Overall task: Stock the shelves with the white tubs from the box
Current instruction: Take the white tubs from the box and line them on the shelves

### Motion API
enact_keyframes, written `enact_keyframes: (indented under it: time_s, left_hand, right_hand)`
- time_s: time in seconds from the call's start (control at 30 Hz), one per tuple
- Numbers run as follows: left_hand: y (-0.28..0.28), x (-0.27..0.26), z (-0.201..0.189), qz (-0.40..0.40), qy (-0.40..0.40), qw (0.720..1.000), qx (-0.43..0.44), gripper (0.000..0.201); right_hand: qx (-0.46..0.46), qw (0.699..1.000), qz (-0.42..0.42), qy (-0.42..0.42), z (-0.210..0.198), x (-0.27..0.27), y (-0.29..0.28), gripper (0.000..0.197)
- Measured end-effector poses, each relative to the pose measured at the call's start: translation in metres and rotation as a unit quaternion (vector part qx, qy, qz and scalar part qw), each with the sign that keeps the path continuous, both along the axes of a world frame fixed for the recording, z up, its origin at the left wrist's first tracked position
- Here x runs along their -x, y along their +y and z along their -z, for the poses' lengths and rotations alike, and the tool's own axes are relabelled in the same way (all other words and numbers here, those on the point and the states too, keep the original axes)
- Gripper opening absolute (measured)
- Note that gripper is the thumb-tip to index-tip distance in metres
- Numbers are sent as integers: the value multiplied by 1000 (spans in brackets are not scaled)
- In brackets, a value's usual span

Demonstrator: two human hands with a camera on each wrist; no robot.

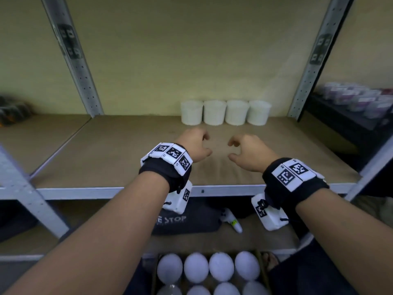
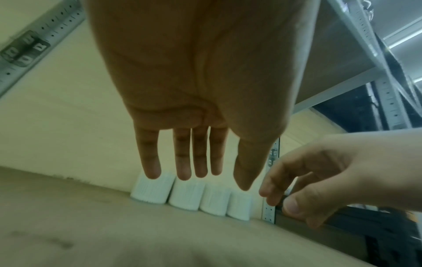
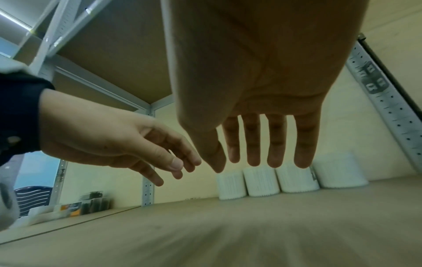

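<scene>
Metal shelving (image 1: 212,191) fills the head view: four white tubs (image 1: 225,112) at the far right, more in the box (image 1: 209,271) below. Left wrist: left hand (image 2: 205,94) relaxed, empty. Right wrist: right hand (image 3: 262,86) likewise. Between placements, likely; next, reach down for tubs.

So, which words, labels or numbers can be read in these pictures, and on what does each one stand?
"STOP": pale letters on the dark bag on the lower shelf; the letters before it are hidden.
Tiny characters on the wrist marker tiles: too small.
Upright stickers: blurred.
White tubs: no text seen.
</scene>
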State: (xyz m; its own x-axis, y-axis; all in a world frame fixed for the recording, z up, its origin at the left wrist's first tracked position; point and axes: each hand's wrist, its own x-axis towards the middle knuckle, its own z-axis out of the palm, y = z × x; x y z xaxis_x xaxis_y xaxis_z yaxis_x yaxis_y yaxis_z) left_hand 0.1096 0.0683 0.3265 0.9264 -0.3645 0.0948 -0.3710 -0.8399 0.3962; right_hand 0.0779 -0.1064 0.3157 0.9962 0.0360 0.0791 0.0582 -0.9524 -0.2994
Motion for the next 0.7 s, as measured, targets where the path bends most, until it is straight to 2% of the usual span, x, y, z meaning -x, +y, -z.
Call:
enact_keyframes:
  time_s: [0.33,0.5,0.7]
  left_hand:
    - [-15,83,64,31,102,992,73,32]
    - [-34,98,119,56,178,982,39,31]
    - [-58,97,196,45,272,961,-4,39]
  right_hand:
    - [-45,997,30,61,66,82,-6,18]
    - [-50,989,40,137,116,96,-19,22]
    - [-53,968,79,232,187,99,-41,30]
